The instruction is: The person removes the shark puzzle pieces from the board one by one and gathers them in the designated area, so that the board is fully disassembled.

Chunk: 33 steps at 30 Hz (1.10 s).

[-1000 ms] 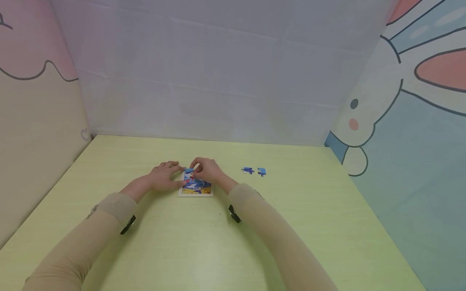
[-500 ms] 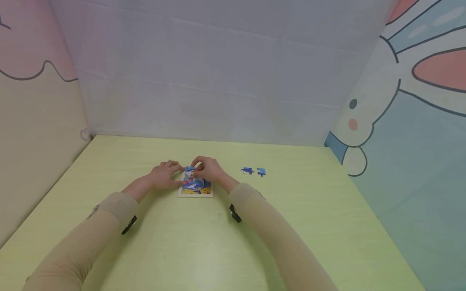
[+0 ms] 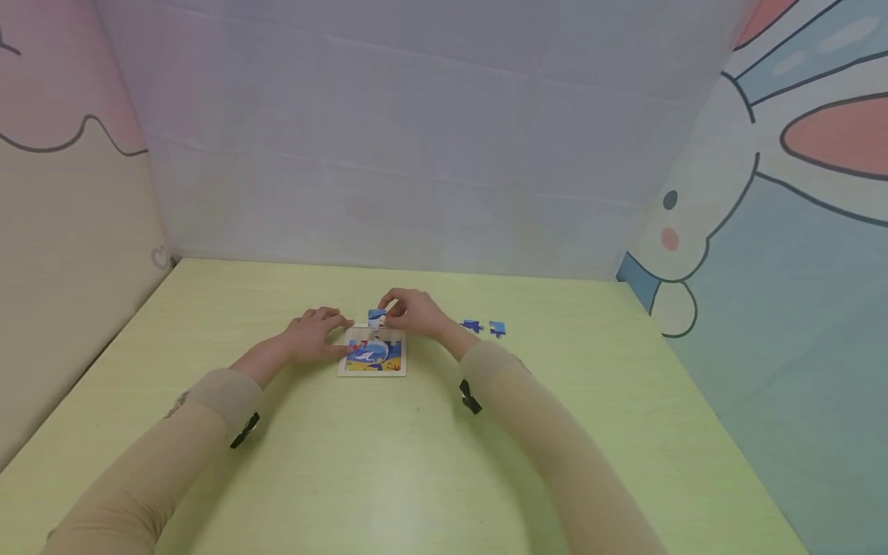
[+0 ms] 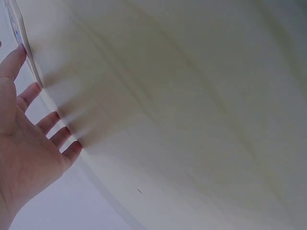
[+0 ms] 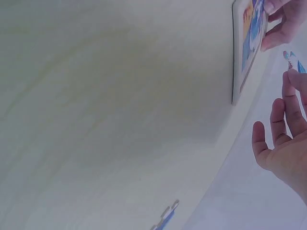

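Note:
A small framed jigsaw puzzle [image 3: 371, 375] with a blue and yellow sea picture lies flat on the table. Its lower part is filled, while bare tray shows along the top. My left hand [image 3: 314, 337] rests at its left edge, thumb on the frame and forefinger by the upper corner, fingers spread. Just beyond the top edge, my right hand [image 3: 419, 314] pinches a blue and white puzzle piece [image 3: 376, 317] between thumb and forefinger. In the right wrist view that piece [image 5: 294, 61] is held up off the tray, partly covered by the fingertips.
Two loose blue puzzle pieces lie right of the right hand, a darker one [image 3: 472, 326] and a lighter one [image 3: 497, 328]. The pale yellow table [image 3: 444, 462] ends at a white backdrop [image 3: 402, 154], with printed cartoon panels at both sides.
My right hand has lifted the puzzle piece from the tray's upper left and carried it right and beyond the top edge, baring the tray there. The left hand stays in place.

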{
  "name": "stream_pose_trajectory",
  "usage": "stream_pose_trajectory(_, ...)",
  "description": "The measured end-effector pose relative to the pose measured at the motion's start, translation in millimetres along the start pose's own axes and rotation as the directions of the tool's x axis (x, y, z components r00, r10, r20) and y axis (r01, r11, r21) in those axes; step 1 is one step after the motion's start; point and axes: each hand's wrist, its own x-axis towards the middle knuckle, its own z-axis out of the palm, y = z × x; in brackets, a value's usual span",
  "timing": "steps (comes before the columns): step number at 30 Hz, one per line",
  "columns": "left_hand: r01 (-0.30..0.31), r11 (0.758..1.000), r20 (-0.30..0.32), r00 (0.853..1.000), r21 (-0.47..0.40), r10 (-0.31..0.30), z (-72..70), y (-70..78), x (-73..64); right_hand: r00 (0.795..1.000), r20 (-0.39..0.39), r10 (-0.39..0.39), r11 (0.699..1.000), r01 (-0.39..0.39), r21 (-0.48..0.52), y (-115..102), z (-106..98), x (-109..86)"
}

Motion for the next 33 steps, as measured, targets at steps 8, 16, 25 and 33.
stream_pose_trajectory(8, -0.007, 1.0, -0.004, 1.0, -0.006, 0.007, -0.2, 2.4, -1.4, 1.0, 0.025, -0.012, 0.999, 0.013, -0.041, 13, -20, -10.9)
stream_pose_trajectory(16, -0.032, 0.999, -0.021, 0.999, -0.003, 0.032, -0.3, 2.7, -3.4, 0.999, 0.042, 0.006, 0.998, -0.004, -0.055, 32, -38, -20.5)
stream_pose_trajectory(25, -0.025, 1.0, -0.02, 1.0, -0.01, 0.025, -2.3, 4.9, -5.4, 0.997, 0.035, 0.075, 0.994, -0.072, -0.085, 51, -53, -28.6)
stream_pose_trajectory(33, -0.029, 0.999, -0.022, 0.999, -0.017, 0.029, -2.7, 8.1, -6.8, 0.995, 0.028, 0.092, 0.994, -0.091, -0.053, 71, -57, -35.4)
